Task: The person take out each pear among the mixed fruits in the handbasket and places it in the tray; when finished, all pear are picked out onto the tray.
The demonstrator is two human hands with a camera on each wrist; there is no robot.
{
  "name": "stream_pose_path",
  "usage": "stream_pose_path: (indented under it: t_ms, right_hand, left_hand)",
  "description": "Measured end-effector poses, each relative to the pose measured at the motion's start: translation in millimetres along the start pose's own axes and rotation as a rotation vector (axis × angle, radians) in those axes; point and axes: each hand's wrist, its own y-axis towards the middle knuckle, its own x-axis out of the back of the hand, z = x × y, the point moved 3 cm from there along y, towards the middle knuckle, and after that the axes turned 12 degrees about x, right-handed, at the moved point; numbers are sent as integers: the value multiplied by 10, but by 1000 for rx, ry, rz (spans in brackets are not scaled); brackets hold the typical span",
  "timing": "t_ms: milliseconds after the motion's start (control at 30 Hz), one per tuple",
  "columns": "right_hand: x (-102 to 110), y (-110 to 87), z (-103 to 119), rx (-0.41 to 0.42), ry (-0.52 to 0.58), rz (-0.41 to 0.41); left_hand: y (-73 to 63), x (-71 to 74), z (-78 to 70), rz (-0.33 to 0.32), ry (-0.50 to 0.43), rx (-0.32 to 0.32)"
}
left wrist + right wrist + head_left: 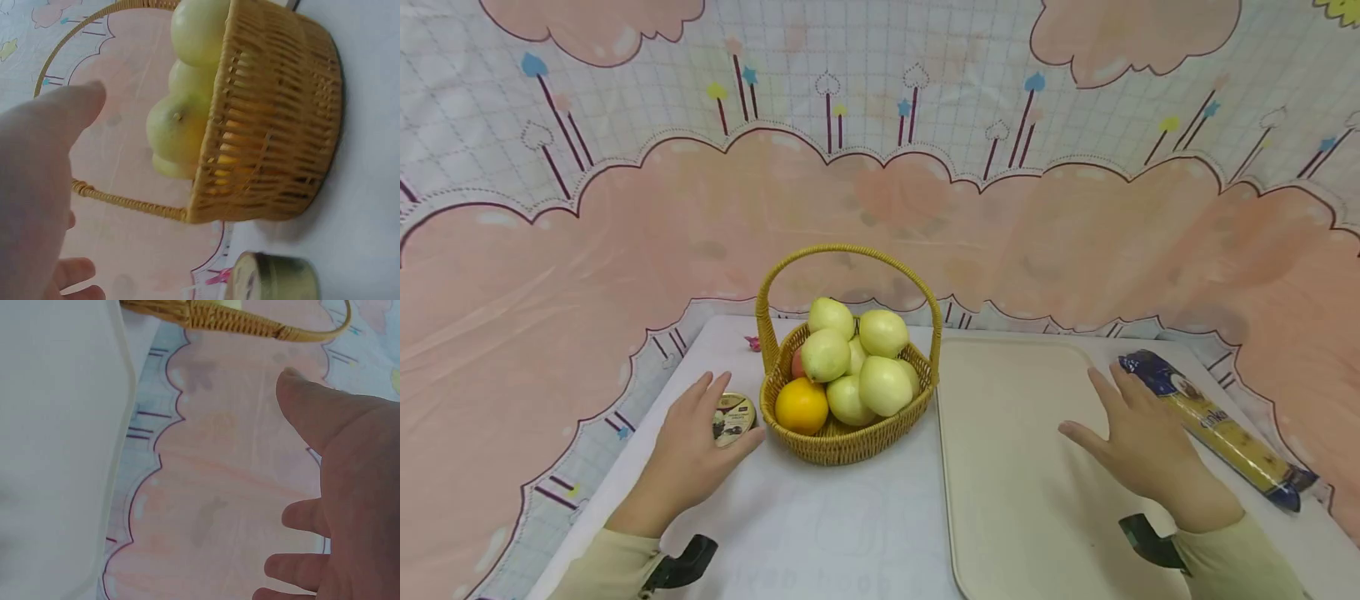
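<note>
A wicker basket [831,450] with a tall arched handle stands on the white table, full of pale green round fruit [826,355] and one orange [802,406]. Left of it lies a round gold tin [735,419], partly behind my left hand [688,450]. That hand hovers with fingers spread and holds nothing; in the left wrist view the tin [275,278] and basket [269,119] are both apart from it. My right hand [1150,442], also spread and holding nothing, is over the right side of a beige tray [1015,467], nearest a long blue and yellow packet [1232,433].
A small pink object [752,342] lies behind the tin, left of the basket. A patterned cloth [985,242] with pink clouds hangs behind and beside the table. The tray's left edge runs close to the basket's right side.
</note>
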Motion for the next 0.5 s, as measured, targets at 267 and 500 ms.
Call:
stream_pose_path:
  t_ms: [267, 500]
  right_hand:
    - [-32, 142, 217, 34, 96, -41]
    - [-117, 252, 399, 74, 142, -60]
  left_hand:
    - [-87, -242, -53, -17, -192, 74]
    - [-134, -461, -49, 74, -355, 221]
